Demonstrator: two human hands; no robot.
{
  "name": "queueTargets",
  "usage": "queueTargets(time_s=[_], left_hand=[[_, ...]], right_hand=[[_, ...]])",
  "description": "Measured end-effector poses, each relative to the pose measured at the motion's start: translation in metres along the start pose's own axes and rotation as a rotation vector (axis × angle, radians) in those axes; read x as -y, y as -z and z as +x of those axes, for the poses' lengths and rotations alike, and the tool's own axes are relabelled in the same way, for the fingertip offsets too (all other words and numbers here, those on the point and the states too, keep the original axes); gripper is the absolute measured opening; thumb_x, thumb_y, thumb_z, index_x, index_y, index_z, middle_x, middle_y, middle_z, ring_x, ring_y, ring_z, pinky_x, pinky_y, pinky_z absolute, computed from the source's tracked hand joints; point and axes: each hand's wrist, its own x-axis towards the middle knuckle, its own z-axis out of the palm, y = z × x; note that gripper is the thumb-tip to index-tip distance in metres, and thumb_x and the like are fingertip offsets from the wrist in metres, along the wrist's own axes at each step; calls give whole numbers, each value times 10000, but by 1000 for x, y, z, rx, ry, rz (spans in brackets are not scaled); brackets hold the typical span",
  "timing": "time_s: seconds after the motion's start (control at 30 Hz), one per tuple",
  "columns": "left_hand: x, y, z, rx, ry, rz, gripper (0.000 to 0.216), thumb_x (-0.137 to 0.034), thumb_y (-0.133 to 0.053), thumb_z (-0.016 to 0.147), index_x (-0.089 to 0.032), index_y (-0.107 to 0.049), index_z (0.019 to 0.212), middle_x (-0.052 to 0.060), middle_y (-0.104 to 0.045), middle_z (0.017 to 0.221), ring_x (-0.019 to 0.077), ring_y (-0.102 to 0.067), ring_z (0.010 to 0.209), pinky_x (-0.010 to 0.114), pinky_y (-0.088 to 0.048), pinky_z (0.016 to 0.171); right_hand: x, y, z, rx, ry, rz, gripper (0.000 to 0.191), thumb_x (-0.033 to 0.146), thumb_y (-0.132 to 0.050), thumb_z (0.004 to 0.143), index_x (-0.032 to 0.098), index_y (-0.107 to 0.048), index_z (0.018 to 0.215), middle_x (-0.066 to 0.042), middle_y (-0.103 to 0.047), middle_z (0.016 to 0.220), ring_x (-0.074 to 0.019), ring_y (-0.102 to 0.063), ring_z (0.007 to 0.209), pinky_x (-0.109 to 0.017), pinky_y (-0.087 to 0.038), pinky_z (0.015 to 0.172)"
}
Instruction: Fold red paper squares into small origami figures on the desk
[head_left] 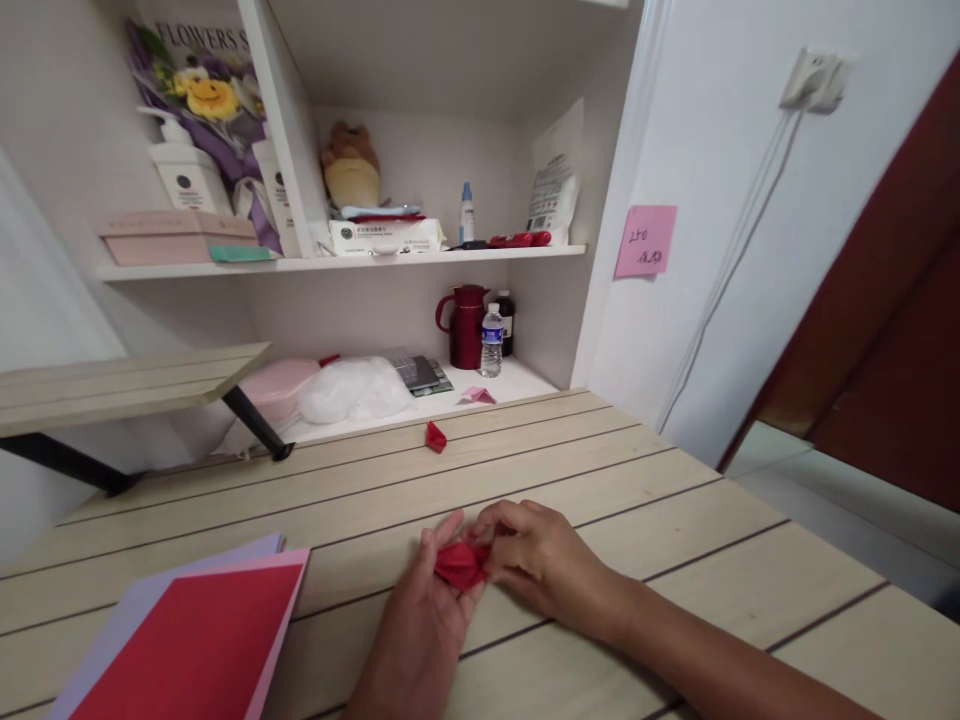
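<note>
Red folded paper (461,566) above table (675,530); left hand (433,600) cradles it; right hand (534,556) seems to pinch its end, contact partly hidden; likely light, thin, easily creased; best held by folded edges

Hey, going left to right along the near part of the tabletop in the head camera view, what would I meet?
Coloured paper sheets with red on top, then the left hand, then the folded red paper held between both hands, then the right hand.
</note>
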Motion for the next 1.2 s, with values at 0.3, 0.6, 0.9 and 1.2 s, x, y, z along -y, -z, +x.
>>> queueTargets(time_s=[0.3,0.6,0.9,1.2], left_hand=[[-1,1,-1,-28,-46,9,361,-298,-508,962,-155,-606,1278,131,-713,1194,205,-675,1094,403,-475,1062],[-3,-7,-5,-65,-31,30,406,-330,-471,978,-123,-560,1317,125,-738,1115,219,-684,1064,434,-454,1079],[-1,-5,-6,38,-24,34,435,-420,-533,946,-172,-593,1298,100,-676,1275,228,-559,1263,412,-356,1151],[0,-6,-7,2,-4,67,462,-441,-519,946,-169,-574,1315,115,-694,1225,231,-572,1245,429,-333,1162]], right_hand=[[-2,9,-3,-25,-61,26,240,251,-649,900,268,-653,1140,-88,-566,1303,-178,-653,932,-327,-523,858],[-4,20,-5,-23,-121,93,282,238,-665,895,285,-641,1172,-76,-545,1279,-181,-640,994,-321,-531,876],[-1,19,-6,11,-33,89,237,241,-654,903,253,-650,1140,-82,-574,1252,-168,-633,972,-307,-529,878],[-2,17,-7,-45,2,65,92,215,-646,907,243,-719,859,-49,-623,1170,-157,-636,896,-308,-521,837]])
